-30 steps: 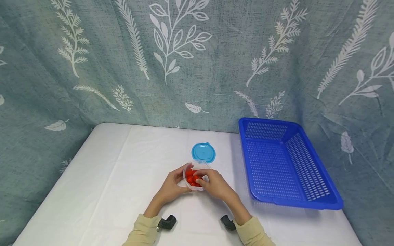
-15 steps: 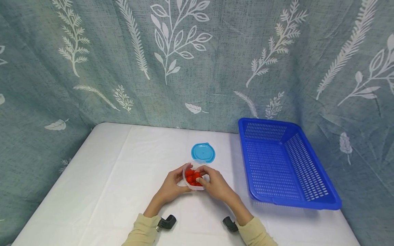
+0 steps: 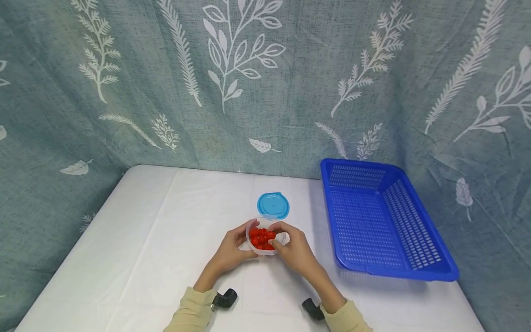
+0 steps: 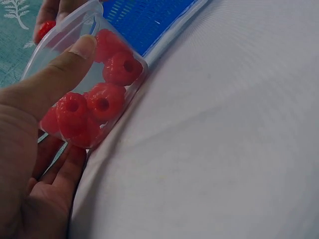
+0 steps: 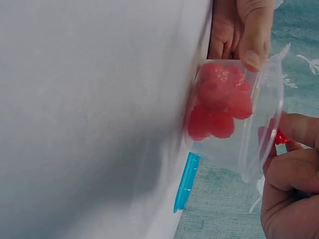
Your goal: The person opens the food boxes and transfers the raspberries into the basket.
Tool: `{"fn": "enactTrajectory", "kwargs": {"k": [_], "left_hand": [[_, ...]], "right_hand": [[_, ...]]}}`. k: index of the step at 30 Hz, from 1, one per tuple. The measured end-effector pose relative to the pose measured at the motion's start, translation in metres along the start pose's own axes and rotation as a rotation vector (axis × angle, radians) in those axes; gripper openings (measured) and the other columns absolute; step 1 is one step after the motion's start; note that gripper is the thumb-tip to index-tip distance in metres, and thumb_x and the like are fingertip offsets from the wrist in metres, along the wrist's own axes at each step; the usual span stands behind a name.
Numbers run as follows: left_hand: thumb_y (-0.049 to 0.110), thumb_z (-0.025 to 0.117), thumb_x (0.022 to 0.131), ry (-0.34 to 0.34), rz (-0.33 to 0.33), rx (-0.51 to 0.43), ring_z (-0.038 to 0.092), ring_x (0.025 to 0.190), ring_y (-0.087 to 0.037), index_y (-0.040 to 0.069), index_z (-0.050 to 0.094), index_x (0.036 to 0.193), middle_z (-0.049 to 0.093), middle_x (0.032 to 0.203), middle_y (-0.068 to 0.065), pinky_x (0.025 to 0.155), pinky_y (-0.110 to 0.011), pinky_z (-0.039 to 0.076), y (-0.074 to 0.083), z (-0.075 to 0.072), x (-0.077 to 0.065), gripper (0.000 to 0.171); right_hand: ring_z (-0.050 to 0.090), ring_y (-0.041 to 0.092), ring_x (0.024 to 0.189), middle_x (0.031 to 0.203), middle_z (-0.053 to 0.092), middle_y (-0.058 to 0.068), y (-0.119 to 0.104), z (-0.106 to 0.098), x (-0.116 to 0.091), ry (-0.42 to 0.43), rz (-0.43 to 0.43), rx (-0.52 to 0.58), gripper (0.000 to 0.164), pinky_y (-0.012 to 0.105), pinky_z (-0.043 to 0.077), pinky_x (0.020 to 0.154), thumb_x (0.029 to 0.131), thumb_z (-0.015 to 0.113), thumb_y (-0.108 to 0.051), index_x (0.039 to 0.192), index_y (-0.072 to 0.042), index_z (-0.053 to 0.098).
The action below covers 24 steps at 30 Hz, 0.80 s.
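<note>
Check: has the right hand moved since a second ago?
Yes. The right hand shifted slightly away from the person, its fingers now over the clear tub's far rim, nearer the blue lid.

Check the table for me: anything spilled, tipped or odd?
Nothing stands out. The berries are all in the tub held by both hands; the lid lies flat behind it, and the basket sits square.

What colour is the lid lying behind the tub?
Light blue; the lid shows best in the head view, flat on the table just beyond the tub.
</note>
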<state>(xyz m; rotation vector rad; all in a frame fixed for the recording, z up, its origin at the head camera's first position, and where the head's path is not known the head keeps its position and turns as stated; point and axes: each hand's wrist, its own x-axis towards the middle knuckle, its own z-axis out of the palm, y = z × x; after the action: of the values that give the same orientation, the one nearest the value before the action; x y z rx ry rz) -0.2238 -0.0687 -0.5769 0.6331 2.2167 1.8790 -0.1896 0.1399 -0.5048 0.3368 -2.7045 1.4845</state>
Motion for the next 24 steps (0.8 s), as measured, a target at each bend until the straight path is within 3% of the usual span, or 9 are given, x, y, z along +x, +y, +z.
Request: {"fn": "enactTrajectory", "kwargs": {"k": [2, 8, 12, 18, 24], "left_hand": [[0.008, 0.087, 0.079, -0.001, -0.02, 0.009, 0.047, 0.143, -0.022, 0.012, 0.042, 0.156, 0.052, 0.153, -0.006, 0.115, -0.032, 0.041, 0.001, 0.0, 0.0, 0.089], [0.009, 0.086, 0.08, 0.001, -0.025, 0.019, 0.047, 0.143, -0.022, 0.014, 0.042, 0.156, 0.053, 0.153, -0.005, 0.116, -0.034, 0.04, 0.002, 0.0, -0.001, 0.088], [0.013, 0.088, 0.08, 0.007, -0.022, 0.018, 0.046, 0.144, -0.024, 0.015, 0.043, 0.156, 0.052, 0.153, -0.006, 0.117, -0.038, 0.039, 0.002, 0.0, 0.0, 0.088], [0.016, 0.089, 0.079, 0.019, -0.027, 0.018, 0.046, 0.144, -0.024, 0.017, 0.043, 0.156, 0.053, 0.152, -0.005, 0.117, -0.04, 0.039, 0.002, 0.001, 0.0, 0.09], [0.017, 0.089, 0.078, 0.016, -0.041, 0.02, 0.047, 0.143, -0.022, 0.018, 0.044, 0.155, 0.054, 0.151, -0.002, 0.116, -0.037, 0.041, 0.001, 0.002, 0.001, 0.09]], "right_hand": [[0.06, 0.027, 0.089, 0.106, 0.072, 0.005, -0.003, -0.002, -0.003, 0.006, -0.002, 0.032, 0.03, 0.022, 0.05, 0.048, 0.086, 0.076, 0.004, 0.109, -0.014, 0.072], [0.051, 0.015, 0.067, 0.114, 0.074, 0.003, -0.017, -0.012, -0.016, 0.005, -0.029, 0.035, 0.034, 0.019, 0.045, 0.044, 0.088, 0.076, 0.0, 0.118, -0.016, 0.075], [0.034, 0.006, 0.046, 0.116, 0.074, 0.004, -0.033, -0.025, -0.025, -0.002, -0.045, 0.023, 0.035, 0.019, 0.038, 0.04, 0.088, 0.077, -0.003, 0.12, -0.017, 0.075], [0.029, 0.005, 0.041, 0.112, 0.075, 0.005, -0.05, -0.049, -0.029, 0.015, -0.029, 0.05, 0.034, 0.017, 0.029, 0.038, 0.086, 0.079, -0.002, 0.117, -0.017, 0.076], [0.025, 0.003, 0.042, 0.105, 0.075, 0.008, -0.052, -0.077, -0.027, 0.034, -0.034, 0.084, 0.03, 0.018, 0.023, 0.038, 0.084, 0.081, -0.005, 0.112, -0.013, 0.078]]}}
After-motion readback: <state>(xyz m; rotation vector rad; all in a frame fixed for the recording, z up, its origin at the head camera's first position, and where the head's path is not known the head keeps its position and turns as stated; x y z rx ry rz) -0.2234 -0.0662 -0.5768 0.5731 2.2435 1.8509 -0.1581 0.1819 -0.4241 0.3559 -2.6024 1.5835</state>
